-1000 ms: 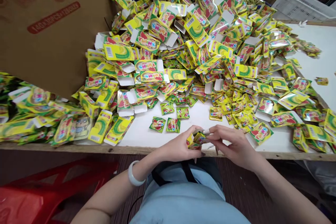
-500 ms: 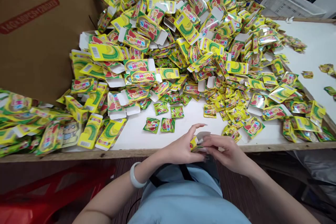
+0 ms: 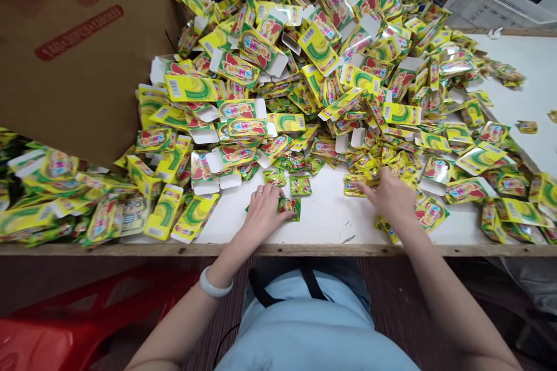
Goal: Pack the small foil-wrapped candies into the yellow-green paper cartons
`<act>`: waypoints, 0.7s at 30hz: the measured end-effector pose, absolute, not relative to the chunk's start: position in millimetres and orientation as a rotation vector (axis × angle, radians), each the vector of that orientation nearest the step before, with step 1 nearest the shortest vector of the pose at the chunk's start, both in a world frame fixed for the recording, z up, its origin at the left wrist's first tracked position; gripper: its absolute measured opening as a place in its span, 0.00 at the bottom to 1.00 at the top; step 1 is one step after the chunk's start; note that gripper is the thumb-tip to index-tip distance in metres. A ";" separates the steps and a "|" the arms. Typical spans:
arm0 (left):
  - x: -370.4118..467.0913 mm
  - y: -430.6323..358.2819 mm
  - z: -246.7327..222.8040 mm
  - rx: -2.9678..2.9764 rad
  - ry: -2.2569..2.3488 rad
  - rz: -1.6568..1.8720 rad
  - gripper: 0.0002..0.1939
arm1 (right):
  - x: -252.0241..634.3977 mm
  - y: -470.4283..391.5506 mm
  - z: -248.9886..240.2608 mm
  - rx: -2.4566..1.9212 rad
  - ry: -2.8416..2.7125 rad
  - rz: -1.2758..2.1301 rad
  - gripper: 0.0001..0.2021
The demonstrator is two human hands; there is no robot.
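My left hand (image 3: pixel 264 210), palm down with its thumb apart, lies over small green candy packets near the front of the white table (image 3: pixel 322 220). One green packet (image 3: pixel 290 207) shows beside its thumb; another green packet (image 3: pixel 300 185) lies just beyond. To the right, my right hand (image 3: pixel 394 200) reaches over small yellow candy packets (image 3: pixel 387 156). One of its digits stretches left toward a yellow packet (image 3: pixel 354 185); its other fingers are partly hidden and blurred. A yellow-green box (image 3: pixel 431 213) lies just right of this hand.
A big heap of yellow-green candy boxes (image 3: pixel 261 49) covers the table's middle and back. A large brown carton (image 3: pixel 87 87) leans at the left. A white crate (image 3: pixel 496 3) stands back right, a red plastic stool (image 3: pixel 39 336) lower left. The wooden table edge (image 3: pixel 322 250) runs before me.
The small box held between both hands at the table edge is no longer seen in them. My left hand has moved forward and left onto green packets, my right forward and right onto yellow ones.
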State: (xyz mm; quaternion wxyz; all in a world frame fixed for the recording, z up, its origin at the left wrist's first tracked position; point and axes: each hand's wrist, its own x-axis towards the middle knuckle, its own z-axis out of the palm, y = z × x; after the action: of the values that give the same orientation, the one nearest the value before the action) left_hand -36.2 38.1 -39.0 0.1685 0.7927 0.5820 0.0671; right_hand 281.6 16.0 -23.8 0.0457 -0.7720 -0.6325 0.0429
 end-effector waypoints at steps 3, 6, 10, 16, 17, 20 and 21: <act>-35.7 36.7 -42.2 2.126 1.546 0.398 0.09 | 243.5 42.7 -40.0 -2.375 -1.799 0.240 0.22; -32.5 36.5 -44.1 1.796 1.489 0.629 0.15 | 239.4 41.0 -50.3 -2.081 -1.601 0.537 0.19; -5.6 31.2 -46.7 1.264 1.192 0.959 0.28 | 219.8 11.8 -56.0 -1.416 -1.195 1.039 0.19; 24.8 16.7 -42.9 0.853 0.997 1.076 0.34 | 163.6 -1.4 -37.6 -1.182 -1.091 1.034 0.17; 24.4 16.2 -41.0 0.856 1.007 1.090 0.34 | 163.0 -0.2 -36.1 -1.223 -1.108 0.962 0.17; 22.8 16.5 -35.2 0.927 1.028 1.155 0.32 | 169.6 2.0 -42.5 -1.315 -1.113 0.911 0.24; 23.6 16.1 -33.9 0.960 1.021 1.177 0.30 | 171.5 1.6 -47.2 -1.321 -1.121 0.979 0.29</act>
State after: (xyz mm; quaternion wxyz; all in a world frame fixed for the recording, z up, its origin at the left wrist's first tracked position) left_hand 23.6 16.1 -33.9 0.6099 0.4157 0.4420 0.5098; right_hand 171.5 1.6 -47.2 0.5443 -0.5569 -0.4725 0.4128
